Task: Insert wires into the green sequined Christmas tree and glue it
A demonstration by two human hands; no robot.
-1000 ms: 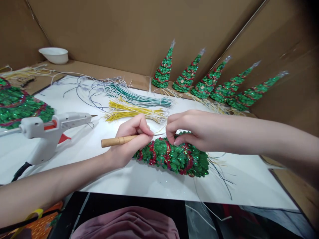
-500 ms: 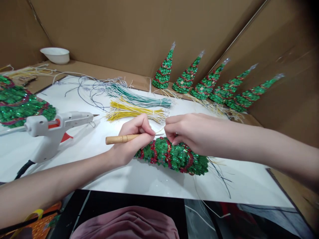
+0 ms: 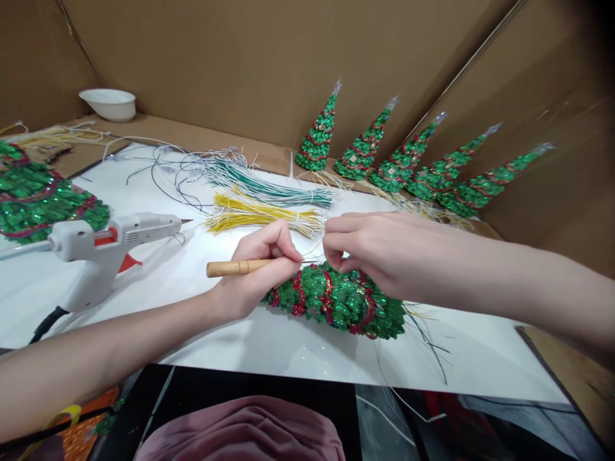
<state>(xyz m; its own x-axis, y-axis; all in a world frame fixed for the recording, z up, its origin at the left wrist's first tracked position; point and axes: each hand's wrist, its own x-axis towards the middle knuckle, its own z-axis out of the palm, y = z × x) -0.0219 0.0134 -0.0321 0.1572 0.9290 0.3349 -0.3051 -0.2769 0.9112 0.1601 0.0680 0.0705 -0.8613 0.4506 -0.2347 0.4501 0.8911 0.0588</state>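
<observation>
A green tinsel Christmas tree (image 3: 312, 291) with red garlands lies on its side under both my hands, its wide base to the right. My left hand (image 3: 259, 266) is closed round an awl with a wooden handle (image 3: 230, 267); a short piece of its thin metal shaft shows past my fingertips, just above the tree. A thin pale wire (image 3: 316, 248) runs between the fingers of both hands. My right hand (image 3: 362, 246) pinches the wire's right end, close above the tree; the pinched end is hidden by the fingers.
A white glue gun (image 3: 96, 250) stands at left before another tinsel tree (image 3: 43, 198). Yellow wires (image 3: 259, 213) and green wires (image 3: 269, 184) lie in bundles behind my hands. Several finished trees (image 3: 317, 137) line the back right. A white bowl (image 3: 110, 105) sits far left.
My right hand has risen slightly off the tree, its fingertips no longer as low against it. The left hand keeps the awl almost in place. The view shifts a little.
</observation>
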